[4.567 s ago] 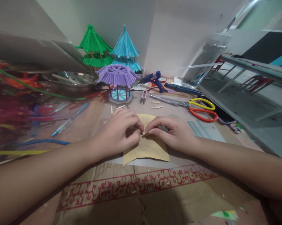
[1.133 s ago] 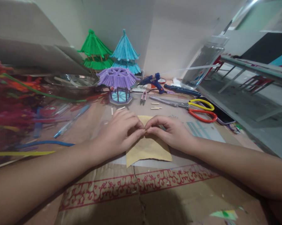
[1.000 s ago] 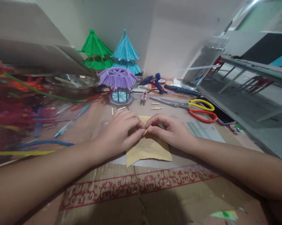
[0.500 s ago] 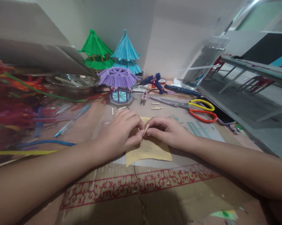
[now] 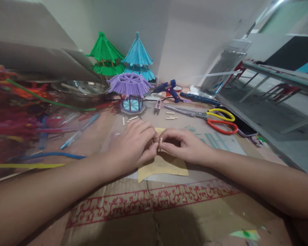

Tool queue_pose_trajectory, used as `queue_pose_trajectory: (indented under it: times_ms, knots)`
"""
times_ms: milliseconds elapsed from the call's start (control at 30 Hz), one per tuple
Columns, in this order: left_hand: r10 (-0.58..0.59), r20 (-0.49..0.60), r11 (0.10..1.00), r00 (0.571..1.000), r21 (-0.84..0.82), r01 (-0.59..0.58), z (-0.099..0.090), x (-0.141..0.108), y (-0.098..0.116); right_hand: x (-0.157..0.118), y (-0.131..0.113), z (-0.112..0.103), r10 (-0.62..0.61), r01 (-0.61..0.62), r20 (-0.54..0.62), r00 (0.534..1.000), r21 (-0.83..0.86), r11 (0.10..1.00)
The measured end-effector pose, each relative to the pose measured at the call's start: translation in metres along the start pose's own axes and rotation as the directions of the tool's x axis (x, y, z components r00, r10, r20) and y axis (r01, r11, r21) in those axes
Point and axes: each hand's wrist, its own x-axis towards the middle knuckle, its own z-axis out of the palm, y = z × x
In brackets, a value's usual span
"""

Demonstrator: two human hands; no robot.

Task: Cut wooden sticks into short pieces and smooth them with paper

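Wooden pale short stick [image 5: 161, 141]: near-upright, pinched in grip of right hand [image 5: 187, 142]
Left hand [image 5: 141, 141]: narrow grip, can't tell if holding anything
Yellow squarish thin sheet [image 5: 164, 166]: under hands, well inside counter's [image 5: 275, 157] right edge

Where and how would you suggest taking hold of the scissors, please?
I'd suggest gripping the scissors by their red and yellow handle loops, probably from the near right side: they lie flat, blades pointing left, loops at the right.
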Motion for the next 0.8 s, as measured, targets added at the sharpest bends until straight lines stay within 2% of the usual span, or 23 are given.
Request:
queue_pose_trajectory:
  times_ms: [100,200,267,300,333,367,400,433,467,500,567,633,700,800]
  knots:
    - [-0.069,-0.02,0.997,0.997,-0.028,0.068,-0.002,0.001,-0.004,-0.001,-0.002,0.0,0.033,-0.034,0.034,0.999,0.038,0.999]
    - [-0.179,-0.063,0.976,0.982,-0.139,0.169,-0.007,0.001,-0.006,-0.002,-0.001,0.001,0.08,-0.089,0.069,0.994,0.133,0.987]
    - [-0.189,-0.114,0.963,0.975,-0.214,0.162,-0.012,-0.002,-0.001,-0.003,0.001,0.001,0.099,-0.109,0.059,0.993,0.191,0.975]
    - [-0.143,-0.128,0.965,0.981,-0.24,0.11,-0.015,-0.004,0.003,-0.003,0.002,0.0,0.102,-0.108,0.041,0.994,0.22,0.969]
    - [-0.048,-0.109,0.967,0.993,-0.255,0.019,-0.017,-0.007,0.008,-0.003,0.003,0.0,0.101,-0.103,0.021,0.995,0.252,0.962]
    - [0.107,-0.083,0.956,0.991,-0.265,-0.126,-0.018,-0.009,0.013,-0.002,0.005,-0.001,0.098,-0.094,0.0,0.995,0.283,0.954]
    - [0.248,-0.032,0.931,0.968,-0.269,-0.247,-0.019,-0.012,0.017,-0.002,0.006,-0.001,0.094,-0.084,-0.018,0.995,0.309,0.947]
    - [0.321,0.004,0.914,0.947,-0.265,-0.308,-0.019,-0.013,0.02,-0.002,0.007,-0.002,0.09,-0.074,-0.033,0.995,0.328,0.942]
    - [0.326,0.032,0.916,0.945,-0.258,-0.308,-0.018,-0.013,0.022,-0.002,0.007,-0.002,0.083,-0.063,-0.044,0.996,0.343,0.937]
    - [0.267,0.047,0.937,0.962,-0.244,-0.248,-0.016,-0.013,0.022,-0.002,0.008,-0.002,0.077,-0.053,-0.053,0.996,0.357,0.933]
    - [0.046,0.035,0.976,0.998,-0.216,-0.037,-0.012,-0.01,0.017,-0.002,0.01,-0.002,0.065,-0.035,-0.067,0.996,0.383,0.923]
    - [-0.125,0.025,0.968,0.992,-0.215,0.128,-0.009,-0.005,0.01,-0.002,0.011,-0.001,0.059,-0.022,-0.075,0.995,0.417,0.909]
    - [-0.172,0.044,0.955,0.984,-0.238,0.178,-0.006,-0.001,0.004,-0.002,0.013,-0.001,0.064,-0.025,-0.07,0.995,0.458,0.889]
    - [-0.15,0.052,0.947,0.987,-0.279,0.159,-0.006,0.001,-0.001,-0.001,0.014,-0.001,0.077,-0.048,-0.038,0.996,0.506,0.861]
